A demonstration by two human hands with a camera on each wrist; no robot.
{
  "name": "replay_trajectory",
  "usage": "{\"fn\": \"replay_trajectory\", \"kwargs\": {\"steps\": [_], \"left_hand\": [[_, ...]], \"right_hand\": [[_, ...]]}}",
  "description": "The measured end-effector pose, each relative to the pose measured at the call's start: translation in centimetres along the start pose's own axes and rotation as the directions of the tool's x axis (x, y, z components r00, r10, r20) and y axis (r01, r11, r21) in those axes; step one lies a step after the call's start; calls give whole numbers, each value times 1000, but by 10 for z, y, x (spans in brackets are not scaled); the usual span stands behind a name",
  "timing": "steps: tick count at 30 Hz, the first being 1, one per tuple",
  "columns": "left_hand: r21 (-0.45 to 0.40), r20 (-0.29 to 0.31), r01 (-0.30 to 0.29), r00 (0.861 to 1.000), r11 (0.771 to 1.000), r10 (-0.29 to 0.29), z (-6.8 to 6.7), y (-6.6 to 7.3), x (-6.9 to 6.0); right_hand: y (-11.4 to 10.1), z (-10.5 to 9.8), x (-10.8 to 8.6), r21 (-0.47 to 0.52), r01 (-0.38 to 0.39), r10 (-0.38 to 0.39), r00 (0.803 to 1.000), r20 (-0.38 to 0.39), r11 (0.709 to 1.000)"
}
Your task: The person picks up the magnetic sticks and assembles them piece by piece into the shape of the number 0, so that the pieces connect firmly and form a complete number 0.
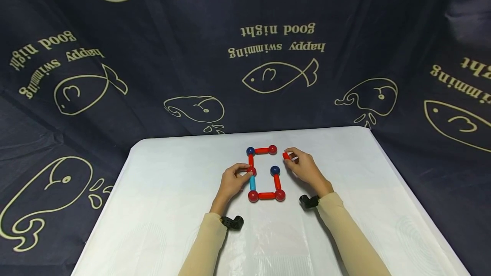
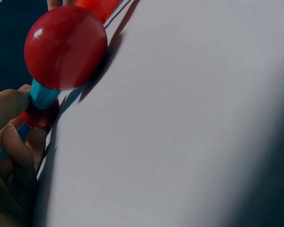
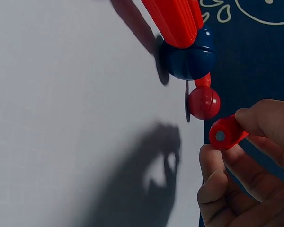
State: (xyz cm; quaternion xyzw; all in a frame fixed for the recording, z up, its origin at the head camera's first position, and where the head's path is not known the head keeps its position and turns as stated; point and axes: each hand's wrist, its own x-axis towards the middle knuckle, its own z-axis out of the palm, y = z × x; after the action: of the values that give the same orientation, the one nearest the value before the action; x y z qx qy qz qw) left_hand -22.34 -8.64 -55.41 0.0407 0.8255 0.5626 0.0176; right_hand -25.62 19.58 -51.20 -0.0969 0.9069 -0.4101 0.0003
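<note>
Magnetic rods and balls form an outline on the white table, with a gap on its right side. My left hand [image 1: 232,181] grips the middle red ball [image 1: 251,171], between a red rod [image 1: 251,160] and a light-blue rod [image 1: 252,183]. A blue strip shows between those fingers in the left wrist view; what it is I cannot tell. Right of the outline, my right hand [image 1: 306,168] pinches a loose red magnetic rod [image 3: 229,132], its metal tip visible. That rod is apart from the upper red ball [image 1: 272,149] and the blue ball [image 1: 275,171].
Another blue ball [image 1: 250,151] marks the outline's far left corner. Red balls sit at its near corners, joined by a red rod [image 1: 267,196]. Dark printed cloth [image 1: 280,110] hangs behind the white table [image 1: 161,182]. Each wrist carries a small black camera [image 1: 308,202].
</note>
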Motion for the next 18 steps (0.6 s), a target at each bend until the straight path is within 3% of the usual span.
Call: {"fn": "replay_trajectory", "kwargs": {"steps": [7,18], "left_hand": [[-2,-5,-1,1000,1000,1,0,0,0],[1,3,-10,1000,1000,10,-1,-1,0]], "right_hand": [[-3,2,3,10,-4,4,1000,4,1000],[-9,7,12,103,8,-10,1000,22,995]]}}
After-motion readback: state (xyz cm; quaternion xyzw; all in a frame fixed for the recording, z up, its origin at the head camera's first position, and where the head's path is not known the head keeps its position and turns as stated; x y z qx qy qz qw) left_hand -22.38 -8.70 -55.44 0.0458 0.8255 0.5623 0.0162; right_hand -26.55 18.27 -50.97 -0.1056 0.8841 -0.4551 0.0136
